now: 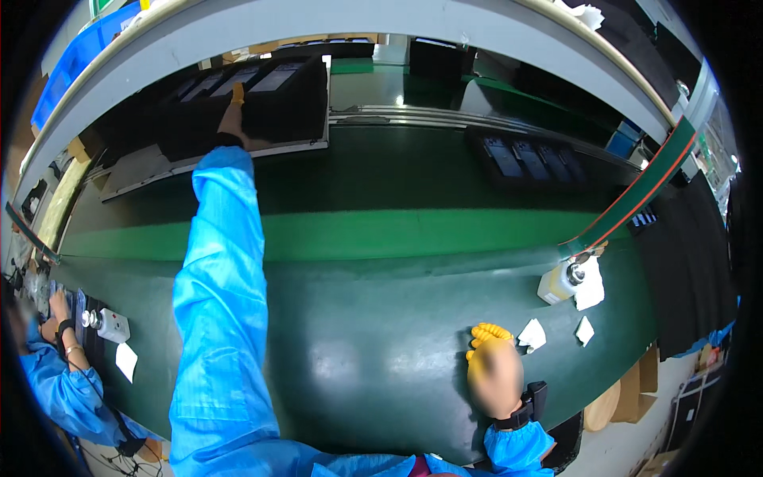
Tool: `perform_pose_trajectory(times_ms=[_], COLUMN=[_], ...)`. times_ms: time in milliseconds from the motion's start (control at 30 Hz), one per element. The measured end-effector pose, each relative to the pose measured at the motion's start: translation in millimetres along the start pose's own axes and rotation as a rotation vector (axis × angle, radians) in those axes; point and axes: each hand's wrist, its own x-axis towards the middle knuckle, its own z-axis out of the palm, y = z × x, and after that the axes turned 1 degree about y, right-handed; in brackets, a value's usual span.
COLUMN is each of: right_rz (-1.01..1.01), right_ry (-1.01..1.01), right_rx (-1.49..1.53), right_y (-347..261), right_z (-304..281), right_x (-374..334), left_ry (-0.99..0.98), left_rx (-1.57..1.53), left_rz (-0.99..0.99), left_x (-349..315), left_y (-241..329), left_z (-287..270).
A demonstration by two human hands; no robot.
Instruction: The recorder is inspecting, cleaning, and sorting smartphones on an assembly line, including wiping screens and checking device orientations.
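Note:
My left arm, in a blue sleeve, stretches far forward under the raised frame. At its end my left hand (233,118), with yellow finger covers, is over a dark tray (163,119). The fingers point away, stretched out, at a flat phone-like panel (242,77); whether they touch it I cannot tell. Similar panels lie in a row beside it. On the green table at the right rests my right hand (494,370), fingers curled in yellow covers, the palm hidden. White paper wipes (532,335) lie just right of it.
A white bottle (559,283) stands at the right by another wipe. Beyond a metal rail, a dark tray of panels (528,161) lies far right. The curved grey frame (381,17) spans overhead. At the left, a co-worker's blue sleeve (67,397) is near a second bottle (107,325).

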Motion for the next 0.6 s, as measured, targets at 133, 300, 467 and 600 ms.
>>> perform_pose_trajectory(times_ms=[133,300,467,600], right_rz=[0.002,-0.014,-0.050,-0.112], right_ry=[0.021,0.074,0.118,0.093], right_rx=[-0.053,0.047,0.062,0.149], right_y=[-2,-2,-1,-5], right_z=[0,-7,-11,-11], right_x=[-10,-22,-25,-29], left_ry=[0.136,-0.012,-0.062,0.189], left_rx=[0.067,-0.513,-0.265,-0.276], left_rz=[0.383,0.150,0.075,0.128], left_x=[12,-100,-298,-439], left_y=[-20,12,38,29], left_z=[12,-46,-130,-156])
